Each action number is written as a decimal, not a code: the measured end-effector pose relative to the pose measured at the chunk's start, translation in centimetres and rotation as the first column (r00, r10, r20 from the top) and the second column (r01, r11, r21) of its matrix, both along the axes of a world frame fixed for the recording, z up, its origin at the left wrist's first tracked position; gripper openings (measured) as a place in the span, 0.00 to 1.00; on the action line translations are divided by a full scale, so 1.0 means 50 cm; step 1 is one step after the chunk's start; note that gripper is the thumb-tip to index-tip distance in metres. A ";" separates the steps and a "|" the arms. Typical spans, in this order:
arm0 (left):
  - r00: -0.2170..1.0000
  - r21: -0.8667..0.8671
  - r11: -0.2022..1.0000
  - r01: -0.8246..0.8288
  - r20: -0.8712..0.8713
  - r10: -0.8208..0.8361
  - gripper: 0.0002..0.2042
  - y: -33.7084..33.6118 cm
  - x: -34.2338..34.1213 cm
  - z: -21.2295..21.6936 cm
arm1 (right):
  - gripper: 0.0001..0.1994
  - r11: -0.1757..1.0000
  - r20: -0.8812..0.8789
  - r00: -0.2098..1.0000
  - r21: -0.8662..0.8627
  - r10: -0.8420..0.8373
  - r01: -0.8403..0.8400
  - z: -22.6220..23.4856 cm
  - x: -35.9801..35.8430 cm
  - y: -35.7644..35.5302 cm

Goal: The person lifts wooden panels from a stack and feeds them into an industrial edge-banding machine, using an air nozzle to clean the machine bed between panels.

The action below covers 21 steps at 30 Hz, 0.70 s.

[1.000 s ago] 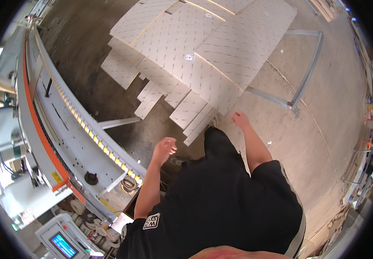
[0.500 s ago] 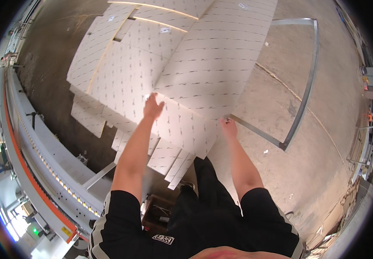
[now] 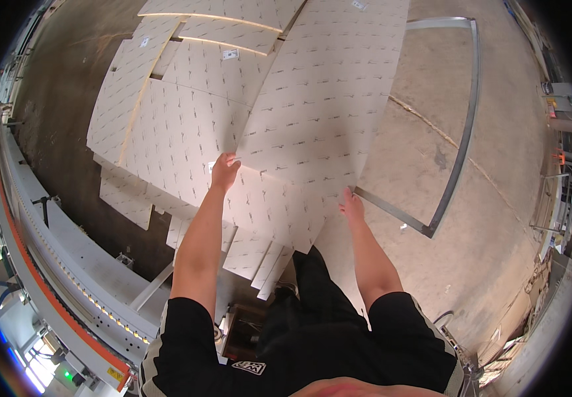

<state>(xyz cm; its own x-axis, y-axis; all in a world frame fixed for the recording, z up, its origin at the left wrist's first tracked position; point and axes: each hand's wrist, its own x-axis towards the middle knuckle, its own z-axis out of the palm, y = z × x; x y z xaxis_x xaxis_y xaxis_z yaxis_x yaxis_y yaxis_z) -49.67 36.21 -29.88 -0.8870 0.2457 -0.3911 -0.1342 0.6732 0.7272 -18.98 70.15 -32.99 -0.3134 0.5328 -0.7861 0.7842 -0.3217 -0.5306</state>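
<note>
Both hands grip one large white panel (image 3: 319, 112) atop the panel stack (image 3: 167, 152): left hand (image 3: 223, 169) fingers clamped on its near corner, right hand (image 3: 351, 206) fingers on its edge beside the metal frame (image 3: 461, 152).

The big top panel (image 3: 325, 99) runs off the top edge, and it hides the right hand's (image 3: 352, 206) fingertips.

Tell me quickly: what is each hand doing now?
Left hand: gripping the near corner of the top white panel.
Right hand: gripping that panel's near edge.
</note>
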 end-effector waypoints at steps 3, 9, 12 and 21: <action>1.000 -0.035 0.999 -0.003 0.011 0.003 0.19 0.022 0.018 0.010 | 0.34 1.000 -0.027 1.000 0.002 -0.010 0.010 0.014 0.033 0.005; 0.992 -0.073 0.989 -0.127 -0.025 0.126 0.21 -0.035 0.097 -0.023 | 0.34 0.995 0.049 0.996 -0.079 0.069 -0.065 0.015 0.099 -0.043; 0.906 0.027 0.908 -0.417 -0.071 0.418 0.26 -0.029 0.165 -0.011 | 0.31 0.992 0.034 0.997 -0.113 0.064 -0.060 -0.005 0.135 -0.060; 0.494 0.296 0.514 -0.805 0.814 0.306 0.16 0.133 0.451 0.129 | 0.28 0.949 -0.107 0.994 -0.308 0.034 -0.065 0.174 0.117 -0.167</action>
